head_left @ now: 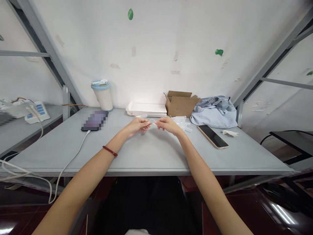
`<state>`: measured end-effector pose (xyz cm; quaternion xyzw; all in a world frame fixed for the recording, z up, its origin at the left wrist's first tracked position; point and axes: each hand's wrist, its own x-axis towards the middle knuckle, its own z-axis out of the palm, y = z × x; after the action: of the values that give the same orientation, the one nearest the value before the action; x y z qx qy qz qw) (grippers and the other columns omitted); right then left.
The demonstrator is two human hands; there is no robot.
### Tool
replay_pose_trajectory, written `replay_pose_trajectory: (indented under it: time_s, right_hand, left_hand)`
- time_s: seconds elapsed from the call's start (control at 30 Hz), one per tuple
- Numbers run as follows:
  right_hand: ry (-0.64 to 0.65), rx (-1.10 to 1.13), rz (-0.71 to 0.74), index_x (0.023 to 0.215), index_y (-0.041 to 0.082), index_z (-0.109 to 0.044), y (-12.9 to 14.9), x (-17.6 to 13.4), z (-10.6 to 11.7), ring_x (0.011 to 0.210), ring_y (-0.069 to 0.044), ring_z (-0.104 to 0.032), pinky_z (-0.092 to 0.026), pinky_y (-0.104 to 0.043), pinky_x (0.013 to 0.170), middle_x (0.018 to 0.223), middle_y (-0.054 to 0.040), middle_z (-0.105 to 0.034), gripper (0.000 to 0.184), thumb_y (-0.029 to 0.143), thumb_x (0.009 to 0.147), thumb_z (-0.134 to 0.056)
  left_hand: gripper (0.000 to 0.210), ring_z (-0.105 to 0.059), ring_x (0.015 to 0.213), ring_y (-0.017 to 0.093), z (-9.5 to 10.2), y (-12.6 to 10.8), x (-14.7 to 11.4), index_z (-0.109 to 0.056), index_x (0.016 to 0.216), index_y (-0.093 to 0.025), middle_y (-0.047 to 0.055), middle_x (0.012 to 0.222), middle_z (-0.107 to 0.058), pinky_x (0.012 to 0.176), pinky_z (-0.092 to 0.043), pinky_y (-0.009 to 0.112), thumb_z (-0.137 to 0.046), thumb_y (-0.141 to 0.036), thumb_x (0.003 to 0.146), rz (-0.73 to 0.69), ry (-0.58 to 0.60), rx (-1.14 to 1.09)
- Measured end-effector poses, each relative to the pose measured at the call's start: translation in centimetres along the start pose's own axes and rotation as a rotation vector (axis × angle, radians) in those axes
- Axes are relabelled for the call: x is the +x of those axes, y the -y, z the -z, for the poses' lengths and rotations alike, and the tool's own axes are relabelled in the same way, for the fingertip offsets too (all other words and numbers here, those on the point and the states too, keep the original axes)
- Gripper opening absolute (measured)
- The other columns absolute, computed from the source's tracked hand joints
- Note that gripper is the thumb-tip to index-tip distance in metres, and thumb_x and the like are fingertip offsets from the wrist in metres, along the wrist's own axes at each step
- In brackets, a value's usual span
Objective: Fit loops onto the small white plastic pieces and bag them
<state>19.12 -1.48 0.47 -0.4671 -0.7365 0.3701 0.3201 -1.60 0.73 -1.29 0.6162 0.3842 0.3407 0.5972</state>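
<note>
Above the middle of the grey table (146,156), my left hand (137,126) pinches a thin white cord (153,119) between thumb and fingertips. Facing it, my right hand (169,125) is closed in a pinch on the same cord. The cord bends into a small loop between my fingertips, and a bit of it hangs under the left fingers. Whether its ends are joined is too small to tell. Just beyond my right hand lie several small translucent plastic pieces (183,123). A small white piece (141,116) is partly hidden behind my left hand.
Along the wall stand a cup with a blue lid (103,97), a white stack (147,109), an open cardboard box (182,106) and a bundled light-blue cloth (214,112). A phone (213,137) and crumpled tissue (230,133) lie right; a charging phone (95,120) lies left.
</note>
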Motion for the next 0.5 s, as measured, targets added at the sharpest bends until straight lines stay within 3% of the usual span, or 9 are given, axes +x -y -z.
replay_pose_trajectory:
  time_s: [0.3,0.5]
  right_hand:
    - [0.03,-0.036,-0.015,0.059,0.016,-0.053,0.2,0.0,-0.4,0.052,-0.008,-0.034,-0.029,-0.023,0.052,0.056,0.0037,-0.043,0.04,0.051,0.078,-0.053]
    - [0.036,-0.036,-0.004,0.059,0.016,-0.051,-0.2,0.2,-1.1,0.053,-0.008,-0.035,-0.028,-0.022,0.051,0.058,0.0026,-0.044,0.036,0.045,0.08,-0.051]
  left_hand:
    - [0.033,-0.053,0.062,0.011,-0.4,-0.1,-0.2,-0.064,0.072,-0.014,0.003,0.075,-0.06,0.059,-0.043,0.027,-0.076,-0.044,0.066,-0.012,-0.017,0.053]
    - [0.032,-0.053,0.061,0.011,-0.6,0.2,-0.1,-0.062,0.07,-0.014,0.003,0.073,-0.059,0.057,-0.042,0.027,-0.076,-0.043,0.066,-0.02,-0.039,0.086]
